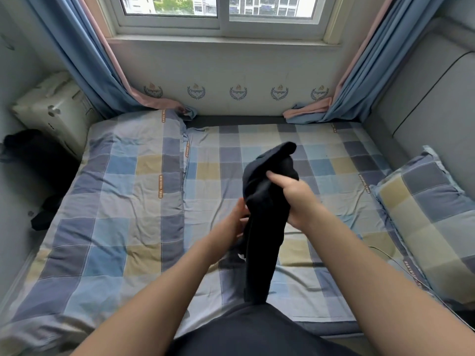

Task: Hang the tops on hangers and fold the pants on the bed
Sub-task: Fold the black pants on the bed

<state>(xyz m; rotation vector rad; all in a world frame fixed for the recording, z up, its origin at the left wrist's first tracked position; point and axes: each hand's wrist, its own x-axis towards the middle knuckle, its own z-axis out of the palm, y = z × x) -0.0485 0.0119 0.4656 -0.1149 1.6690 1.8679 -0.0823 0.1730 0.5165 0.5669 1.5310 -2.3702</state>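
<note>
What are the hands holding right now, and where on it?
A black garment, lifted over the bed: the right hand grips its bunched upper part, the left hand holds its edge lower down.

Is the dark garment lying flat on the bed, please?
No, the dark garment hangs bunched above the bed, gripped by the right hand and held lower by the left hand.

Black garment (264,206) over a blue, grey and yellow checked bedsheet (123,227); blue-and-pink curtains (84,60).
</note>
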